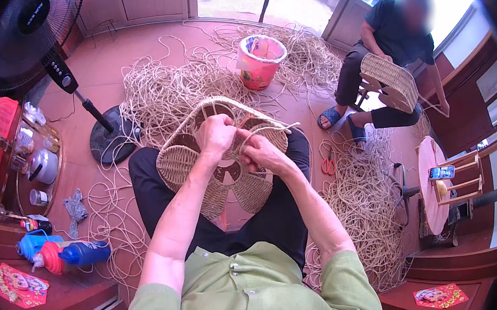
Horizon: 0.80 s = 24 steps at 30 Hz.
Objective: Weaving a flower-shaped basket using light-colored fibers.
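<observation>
I am looking down at a half-woven piece (214, 170) that is resting upright on my lap, against my dark trousers. It is looking like a flower: a frame of looping ribs, with several petal-shaped lobes already filled in by tight pale straw-coloured weave, while the upper lobes are standing as open loops through which the red-brown floor is showing. A dark ring is sitting at its centre. My left hand (215, 135) is closing around the middle of the piece near the top, fingers curled tight on the ribs. My right hand (261, 152) is pinching a pale strand (270, 130) that is arching from the frame toward the right, thumb and fingers pressing together on it. Both hands are nearly touching each other. Behind the piece, a big tangle of loose cord (164, 91) is spreading over the floor, with a pink bucket (260, 61) standing in it. A standing fan (28, 39) is rising to the left. Off to the right, another person (396, 39) is sitting with a similar woven piece (394, 78).
</observation>
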### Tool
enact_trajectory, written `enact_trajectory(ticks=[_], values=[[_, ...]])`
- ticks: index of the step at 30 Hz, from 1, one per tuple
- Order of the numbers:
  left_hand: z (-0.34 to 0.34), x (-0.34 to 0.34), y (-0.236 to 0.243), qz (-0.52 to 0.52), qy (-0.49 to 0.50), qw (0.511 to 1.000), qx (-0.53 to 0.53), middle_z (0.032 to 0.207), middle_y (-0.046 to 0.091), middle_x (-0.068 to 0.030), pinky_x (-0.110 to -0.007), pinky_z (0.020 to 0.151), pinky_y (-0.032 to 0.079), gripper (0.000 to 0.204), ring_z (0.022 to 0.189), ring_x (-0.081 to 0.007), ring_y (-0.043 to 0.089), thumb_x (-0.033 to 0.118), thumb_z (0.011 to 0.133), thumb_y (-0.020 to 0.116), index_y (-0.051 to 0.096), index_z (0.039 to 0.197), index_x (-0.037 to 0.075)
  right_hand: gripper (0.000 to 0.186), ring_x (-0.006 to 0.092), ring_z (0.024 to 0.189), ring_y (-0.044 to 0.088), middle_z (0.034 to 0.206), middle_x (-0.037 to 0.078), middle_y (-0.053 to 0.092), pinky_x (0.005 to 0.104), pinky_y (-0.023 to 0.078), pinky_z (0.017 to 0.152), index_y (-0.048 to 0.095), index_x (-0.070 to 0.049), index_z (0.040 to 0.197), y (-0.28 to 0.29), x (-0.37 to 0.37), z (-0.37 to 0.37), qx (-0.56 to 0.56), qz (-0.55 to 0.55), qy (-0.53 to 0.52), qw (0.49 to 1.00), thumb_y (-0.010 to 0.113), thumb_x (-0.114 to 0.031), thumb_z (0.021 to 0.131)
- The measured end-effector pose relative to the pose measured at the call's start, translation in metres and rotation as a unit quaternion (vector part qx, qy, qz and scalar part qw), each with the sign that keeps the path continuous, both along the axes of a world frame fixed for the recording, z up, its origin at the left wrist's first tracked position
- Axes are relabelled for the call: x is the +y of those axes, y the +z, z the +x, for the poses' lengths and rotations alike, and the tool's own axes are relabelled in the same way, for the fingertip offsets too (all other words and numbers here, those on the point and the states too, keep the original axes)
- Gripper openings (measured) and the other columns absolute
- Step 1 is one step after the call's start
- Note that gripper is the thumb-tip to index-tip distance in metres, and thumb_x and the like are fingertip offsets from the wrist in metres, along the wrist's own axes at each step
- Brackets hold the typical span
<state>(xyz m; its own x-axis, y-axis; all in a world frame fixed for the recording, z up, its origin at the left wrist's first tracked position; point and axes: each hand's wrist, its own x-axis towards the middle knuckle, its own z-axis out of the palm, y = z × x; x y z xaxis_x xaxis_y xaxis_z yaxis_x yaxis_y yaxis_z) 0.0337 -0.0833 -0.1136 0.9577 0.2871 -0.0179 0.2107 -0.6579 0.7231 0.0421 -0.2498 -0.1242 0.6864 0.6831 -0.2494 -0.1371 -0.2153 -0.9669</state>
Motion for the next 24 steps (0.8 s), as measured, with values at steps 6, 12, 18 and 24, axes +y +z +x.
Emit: enact_trajectory(ticks=[6, 12, 18, 24], values=[[-0.046, 0.046, 0.006, -0.671, -0.108, 0.732, 0.059, 0.053, 0.042, 0.0028, -0.027, 0.043, 0.03, 0.018, 0.045, -0.0096, 0.038, 0.022, 0.089, 0.062, 0.051, 0.076, 0.014, 0.032, 0.0124, 0.068, 0.066, 0.084, 0.008, 0.071, 0.0276, 0.055, 0.065, 0.064, 0.002, 0.121, 0.034, -0.058, -0.036, -0.082, -0.162, -0.098, 0.978, 0.058, -0.014, 0.095], [-0.143, 0.166, 0.055, -0.494, -0.016, 0.868, -0.045, 0.056, 0.046, 0.0036, -0.024, 0.043, 0.034, 0.013, 0.045, -0.0077, 0.042, 0.02, 0.092, 0.062, 0.064, 0.088, 0.007, 0.012, 0.0275, 0.086, 0.067, 0.09, 0.007, 0.07, 0.0388, 0.052, 0.076, 0.066, -0.007, 0.087, 0.048, -0.06, -0.051, -0.571, -0.186, -0.274, 0.751, 0.073, -0.012, 0.078], [-0.12, 0.214, 0.213, -0.428, -0.026, 0.842, -0.328, 0.069, 0.054, 0.0023, -0.023, 0.052, 0.038, 0.018, 0.058, -0.0074, 0.047, 0.024, 0.096, 0.058, 0.061, 0.1, 0.006, 0.015, 0.0239, 0.086, 0.057, 0.082, 0.002, 0.06, 0.0389, 0.044, 0.075, 0.061, -0.012, 0.083, -0.006, 0.037, 0.007, -0.659, -0.147, -0.194, 0.712, 0.073, -0.015, 0.075], [-0.089, 0.172, 0.137, -0.131, 0.039, 0.979, -0.151, 0.079, 0.065, -0.002, -0.026, 0.055, 0.043, 0.019, 0.063, -0.0068, 0.054, 0.016, 0.088, 0.067, 0.068, 0.102, 0.003, 0.011, 0.0238, 0.081, 0.055, 0.076, 0.002, 0.054, 0.0393, 0.042, 0.072, 0.061, -0.015, 0.082, -0.004, 0.066, 0.009, -0.682, -0.125, -0.206, 0.69, 0.07, -0.02, 0.078]])
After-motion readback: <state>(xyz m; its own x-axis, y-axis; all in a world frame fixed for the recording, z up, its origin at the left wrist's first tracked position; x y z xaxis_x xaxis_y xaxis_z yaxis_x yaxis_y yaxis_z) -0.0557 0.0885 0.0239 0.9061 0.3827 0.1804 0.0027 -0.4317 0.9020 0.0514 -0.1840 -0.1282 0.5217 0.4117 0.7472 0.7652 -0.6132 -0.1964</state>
